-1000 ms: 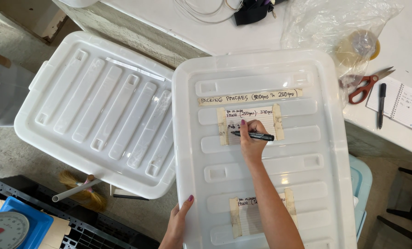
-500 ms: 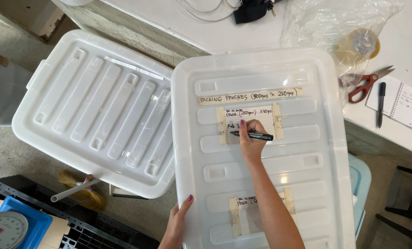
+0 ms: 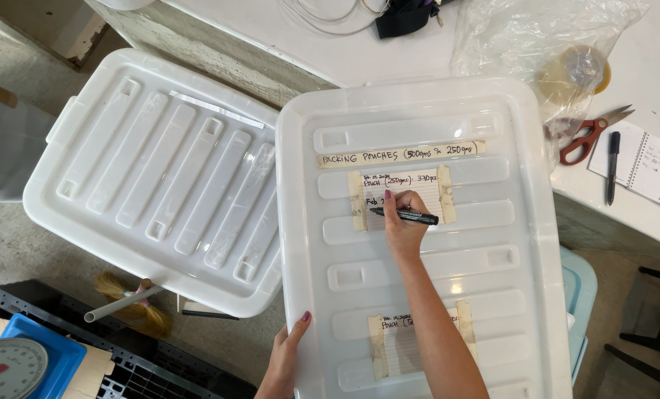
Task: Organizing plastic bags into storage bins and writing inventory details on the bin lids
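The black marker [image 3: 405, 215] lies nearly level across the upper paper label [image 3: 401, 199], its long axis running left to right, tip at the left on the lined paper and its cap end pointing right toward the tape strip on that side. The right hand [image 3: 401, 230] comes up from below, its fingers pinched tight around the barrel just behind the tip, so the writing point sits just up and left of the knuckles. This label is a small rectangle of lined paper, held at its left and right edges by strips of tan masking tape, with handwriting on its upper lines. Just above it a long, narrow tan tape strip [image 3: 401, 154] with handwriting runs across the lid, parallel to the marker. The white ribbed lid [image 3: 507, 244] of the storage bin bears both, and a second taped paper label [image 3: 404, 343] lies lower, partly hidden under the forearm. The left hand [image 3: 284, 362] is well apart from the marker, fingers closed around the lid's near left edge, thumb on top. To the left, a second white bin lid [image 3: 152, 177] carries a thin pale strip. On the counter to the right lie red-handled scissors [image 3: 588, 133], a pen [image 3: 612, 166], and a spiral notebook [image 3: 651, 168].
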